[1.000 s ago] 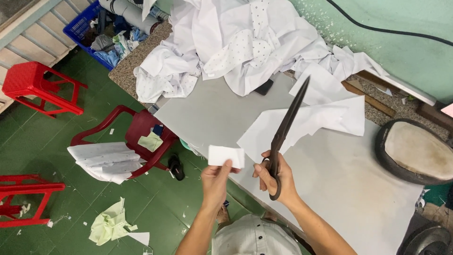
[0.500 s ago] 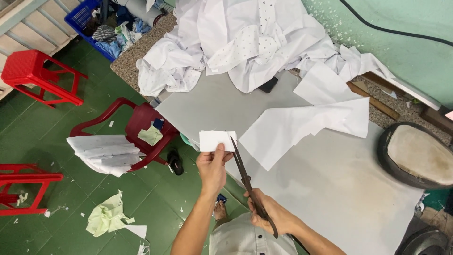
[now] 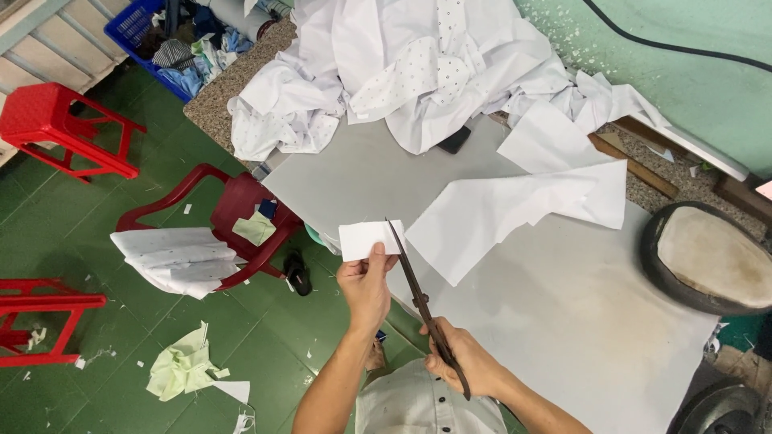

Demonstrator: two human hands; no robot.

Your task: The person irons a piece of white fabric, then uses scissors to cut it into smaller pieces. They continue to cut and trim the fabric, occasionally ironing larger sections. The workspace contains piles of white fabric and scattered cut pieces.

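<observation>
My left hand (image 3: 366, 283) pinches a small white rectangular piece of fabric (image 3: 366, 239) and holds it up over the near edge of the grey table (image 3: 555, 321). My right hand (image 3: 465, 363) grips the handles of long dark scissors (image 3: 418, 299). Their blades point up and away, and the tips reach the right edge of the small white piece. A larger cut sheet of white fabric (image 3: 515, 213) lies flat on the table just beyond the scissors.
A heap of white garments (image 3: 402, 72) covers the table's far end, with a dark phone-like object (image 3: 454, 139) at its edge. A red plastic chair (image 3: 217, 233) holds folded white cloth. Red stools (image 3: 56, 128) and fabric scraps (image 3: 185, 366) are on the green floor. A round padded seat (image 3: 708, 257) is at right.
The scissors swung down from pointing at the far fabric pile to meet the small white piece. My right hand dropped toward my body; my left hand stayed about where it was, holding the piece.
</observation>
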